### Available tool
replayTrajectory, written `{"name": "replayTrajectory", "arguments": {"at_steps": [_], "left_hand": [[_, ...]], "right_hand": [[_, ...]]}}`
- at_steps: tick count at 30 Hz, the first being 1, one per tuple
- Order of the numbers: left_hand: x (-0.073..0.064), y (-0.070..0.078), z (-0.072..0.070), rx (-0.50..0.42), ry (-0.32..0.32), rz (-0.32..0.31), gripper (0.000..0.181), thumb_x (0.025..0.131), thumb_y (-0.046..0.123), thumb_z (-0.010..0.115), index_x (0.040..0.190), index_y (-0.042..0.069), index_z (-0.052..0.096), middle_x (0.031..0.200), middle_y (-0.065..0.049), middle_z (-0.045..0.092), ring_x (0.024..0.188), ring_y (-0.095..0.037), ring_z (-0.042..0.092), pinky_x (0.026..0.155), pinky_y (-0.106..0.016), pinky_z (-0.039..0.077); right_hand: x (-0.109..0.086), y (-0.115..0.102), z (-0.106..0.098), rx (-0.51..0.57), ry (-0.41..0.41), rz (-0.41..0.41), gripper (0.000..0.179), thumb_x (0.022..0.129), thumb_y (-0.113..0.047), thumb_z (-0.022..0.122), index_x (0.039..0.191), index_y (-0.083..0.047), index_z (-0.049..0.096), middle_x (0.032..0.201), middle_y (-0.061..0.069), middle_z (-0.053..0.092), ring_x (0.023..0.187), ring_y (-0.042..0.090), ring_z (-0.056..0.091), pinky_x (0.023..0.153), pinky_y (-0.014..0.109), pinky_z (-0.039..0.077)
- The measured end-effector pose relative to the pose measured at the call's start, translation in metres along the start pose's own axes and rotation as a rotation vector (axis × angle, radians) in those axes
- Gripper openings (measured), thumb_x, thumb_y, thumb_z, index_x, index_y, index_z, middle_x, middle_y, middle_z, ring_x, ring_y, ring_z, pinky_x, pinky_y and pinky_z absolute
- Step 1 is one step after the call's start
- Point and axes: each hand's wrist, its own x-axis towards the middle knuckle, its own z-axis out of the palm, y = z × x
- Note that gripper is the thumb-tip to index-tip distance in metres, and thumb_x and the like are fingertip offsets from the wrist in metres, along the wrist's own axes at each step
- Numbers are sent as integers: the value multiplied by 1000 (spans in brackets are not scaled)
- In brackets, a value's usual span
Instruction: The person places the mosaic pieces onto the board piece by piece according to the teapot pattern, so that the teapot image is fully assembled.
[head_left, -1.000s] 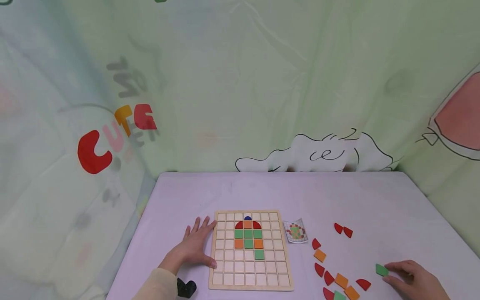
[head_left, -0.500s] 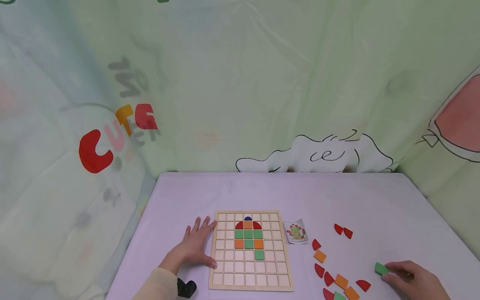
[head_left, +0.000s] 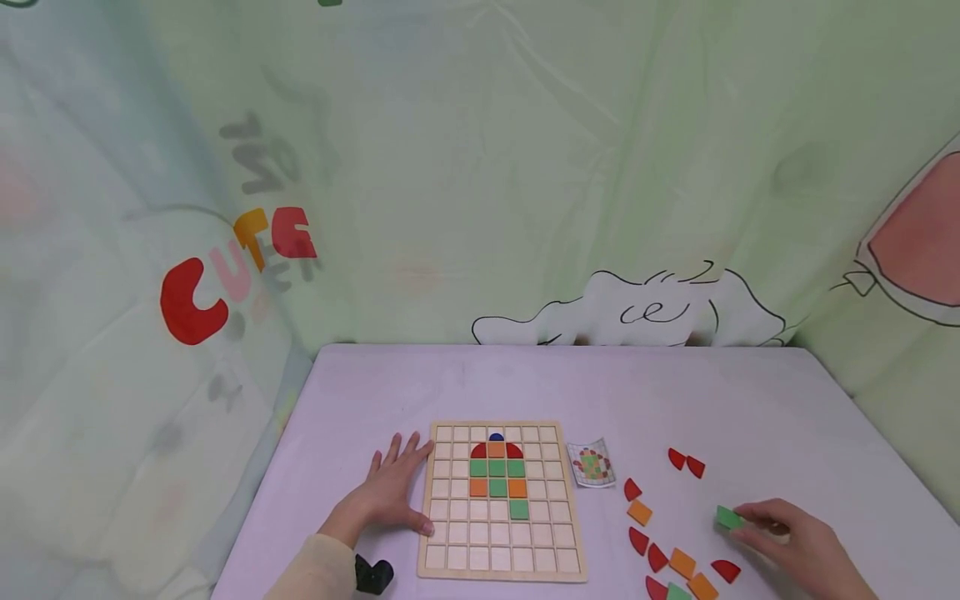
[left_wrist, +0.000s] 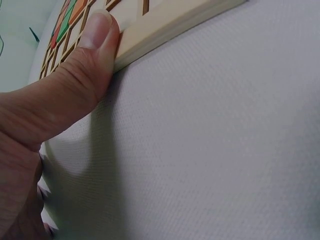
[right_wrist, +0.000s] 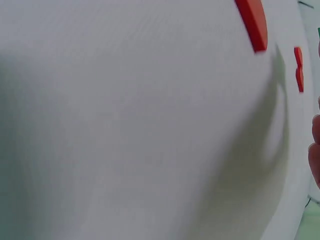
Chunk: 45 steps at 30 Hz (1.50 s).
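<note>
Green tile pinched off to the right, grid board under the left hand

The right hand pinches a green square tile between thumb and forefinger, well apart from the wooden grid board; the fingertips cover the tile's near edge, and whether it clears the table is hard to tell. The right wrist view hardly helps: only fingertips and a sliver of green show at its edge. The left hand lies spread, gripping nothing, its thumb resting on the board's left frame; in the left wrist view the other fingers are mostly cut off.

A loose green tile and a red quarter-circle piece are cropped by the head view's bottom edge. A black item, partly behind the sleeve, cannot be identified. The small print on the curled pattern card is too fine to read fully.

Between right hand and board lie that card, orange squares and more red quarter-circles. Green, orange, red and blue pieces already sit in the grid.
</note>
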Motion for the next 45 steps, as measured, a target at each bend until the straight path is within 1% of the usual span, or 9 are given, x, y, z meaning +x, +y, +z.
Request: {"name": "replayTrajectory", "arguments": {"at_steps": [9, 11, 13, 16, 21, 25, 33, 38, 45], "left_hand": [[-1, 1, -1, 2, 2, 4, 127, 58, 44, 99, 161, 12, 31, 171, -19, 18, 159, -46, 3, 124, -71, 4], [-1, 1, -1, 1, 1, 2, 127, 58, 44, 99, 161, 12, 31, 171, -19, 18, 159, -46, 3, 124, -71, 4], [-2, 2, -1, 0, 1, 1, 127, 58, 44, 99, 161, 12, 31, 171, -19, 19, 159, -46, 3, 124, -71, 4], [-2, 2, -1, -4, -1, -1, 127, 58, 45, 98, 161, 13, 31, 171, -18, 18, 159, -45, 3, 124, -71, 3], [-1, 1, 0, -7, -10, -5, 127, 59, 46, 98, 161, 14, 31, 171, -17, 17, 159, -44, 2, 125, -70, 3], [0, 0, 0, -6, -8, -7, 127, 58, 46, 98, 161, 14, 31, 171, -17, 18, 159, -44, 2, 124, -71, 4], [1, -1, 1, -9, -7, -5, 127, 58, 46, 98, 161, 14, 31, 171, -17, 17, 159, -44, 2, 124, -71, 3], [1, -1, 1, -10, -5, -8, 128, 58, 46, 98, 161, 14, 31, 171, -17, 17, 159, -44, 2, 124, -71, 3], [1, -1, 1, -5, -4, -7, 128, 58, 46, 98, 161, 13, 31, 171, -18, 17, 159, -44, 2, 124, -71, 3]], "right_hand": [[11, -52, 19, -11, 43, -114, 36, 83, -19, 84, 111, 0, 72, 102, 6, 71, 93, 20, 64, 67, 14, 54], [13, -64, 24, -7, 46, -142, 34, 82, -18, 85, 109, -2, 73, 101, 4, 71, 93, 20, 65, 71, 19, 59], [14, -75, 29, 1, 39, -168, 32, 81, -18, 85, 108, -4, 74, 101, 3, 72, 93, 19, 65, 73, 21, 59], [16, -91, 36, 26, 16, -207, 29, 81, -19, 86, 105, -7, 76, 99, 0, 72, 93, 17, 65, 79, 31, 62], [21, -114, 51, 71, -33, -266, 25, 80, -17, 87, 102, -10, 77, 96, -3, 69, 90, 12, 64, 80, 28, 62], [24, -130, 62, 82, -67, -314, 25, 80, -18, 87, 103, -12, 78, 96, -4, 68, 86, 11, 61, 75, 19, 58], [31, -156, 77, 64, -157, -488, 24, 82, -26, 86, 101, -16, 76, 99, -7, 68, 91, 9, 61, 83, 27, 58], [33, -172, 87, 78, -193, -514, 26, 81, -28, 87, 101, -14, 77, 98, -7, 69, 91, 11, 59, 81, 25, 56], [32, -189, 96, 68, -225, -524, 22, 83, -27, 86, 100, -15, 77, 97, -8, 69, 93, 12, 55, 79, 23, 54]]}}
